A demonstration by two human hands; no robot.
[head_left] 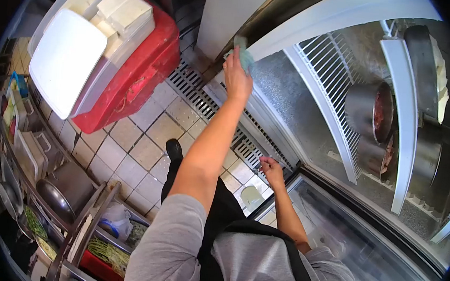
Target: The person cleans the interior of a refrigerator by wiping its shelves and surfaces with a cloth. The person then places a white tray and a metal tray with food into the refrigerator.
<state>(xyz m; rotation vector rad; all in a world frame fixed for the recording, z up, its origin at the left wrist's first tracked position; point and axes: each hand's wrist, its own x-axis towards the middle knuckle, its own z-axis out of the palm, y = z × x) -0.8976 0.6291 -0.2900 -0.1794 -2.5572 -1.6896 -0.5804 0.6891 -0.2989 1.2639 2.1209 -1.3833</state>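
Observation:
My left hand [237, 78] reaches far forward, its fingers closed on a pale green cloth [245, 62]. The cloth is against the white frame [275, 36] at the far corner of an open fridge. Lower down, my right hand [270, 171] hangs beside the fridge's near lower edge, above the floor drain grate [248, 152]. Its fingers are loosely bent and apart, with nothing visible in them. Inside the fridge, white wire shelves [329, 90] stand beside metal pots [362, 109] with reddish contents.
At the upper left, a clear tub [133, 35] of white blocks, with a white lid [67, 59], sits on a red container [157, 56]. The glass fridge door [334, 228] stands open at my right. Racks with a metal pot [65, 191] and greens [107, 255] line the left.

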